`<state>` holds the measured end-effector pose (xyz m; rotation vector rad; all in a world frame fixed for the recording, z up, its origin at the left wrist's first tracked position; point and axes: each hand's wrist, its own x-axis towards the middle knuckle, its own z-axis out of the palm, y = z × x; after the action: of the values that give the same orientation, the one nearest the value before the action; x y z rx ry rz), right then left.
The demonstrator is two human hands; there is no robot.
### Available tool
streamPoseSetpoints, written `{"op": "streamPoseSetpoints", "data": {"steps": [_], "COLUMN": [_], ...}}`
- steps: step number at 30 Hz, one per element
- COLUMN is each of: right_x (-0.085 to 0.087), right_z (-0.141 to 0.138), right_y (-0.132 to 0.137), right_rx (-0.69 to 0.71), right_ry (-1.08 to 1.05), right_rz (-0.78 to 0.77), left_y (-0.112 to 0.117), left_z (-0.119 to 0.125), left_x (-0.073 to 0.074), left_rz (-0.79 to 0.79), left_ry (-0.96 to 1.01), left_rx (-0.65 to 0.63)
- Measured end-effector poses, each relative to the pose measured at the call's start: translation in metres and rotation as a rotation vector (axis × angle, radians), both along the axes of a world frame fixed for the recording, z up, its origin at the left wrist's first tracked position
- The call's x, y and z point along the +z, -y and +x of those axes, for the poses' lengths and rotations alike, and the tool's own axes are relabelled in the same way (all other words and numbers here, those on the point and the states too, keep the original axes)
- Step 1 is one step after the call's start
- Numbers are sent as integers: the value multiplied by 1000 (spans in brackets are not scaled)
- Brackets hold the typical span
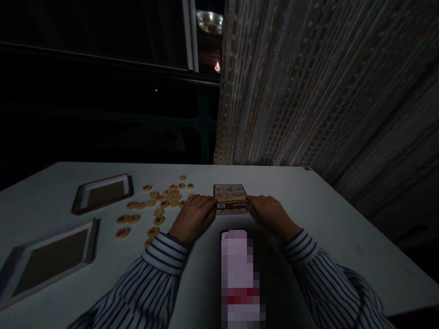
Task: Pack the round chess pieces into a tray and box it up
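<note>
A small printed cardboard box [230,193] sits on the white table [322,210] just beyond my hands. My left hand [194,217] grips its left side with curled fingers. My right hand [270,214] grips its right side the same way. Under the box's near edge a row of pale round pieces shows. Several round wooden game pieces [161,203] with red or dark marks lie scattered to the left of my left hand. Both my sleeves are white with blue stripes.
A phone [240,278] lies flat between my forearms, near the front edge. Two shallow rectangular trays, one [103,193] further back and one [48,260] at the near left, lie on the table. A bead curtain [308,91] hangs behind the table; dark window at left.
</note>
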<state>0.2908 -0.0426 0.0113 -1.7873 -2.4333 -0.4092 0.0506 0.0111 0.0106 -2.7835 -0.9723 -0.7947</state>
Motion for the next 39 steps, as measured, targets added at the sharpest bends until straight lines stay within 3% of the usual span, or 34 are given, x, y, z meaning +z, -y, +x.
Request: {"op": "streamPoseSetpoints", "data": {"steps": [21, 39], "right_x": [-7, -13], "right_z": [2, 3], "right_y": [1, 2], "right_rx": [41, 68], "right_ry": [39, 65], "right_rz": [44, 108], "left_y": [2, 2], "left_z": [-1, 0], "left_x": [-2, -6], "left_rz": [31, 56], "left_ry": [-121, -99], "left_rx": [10, 3]}}
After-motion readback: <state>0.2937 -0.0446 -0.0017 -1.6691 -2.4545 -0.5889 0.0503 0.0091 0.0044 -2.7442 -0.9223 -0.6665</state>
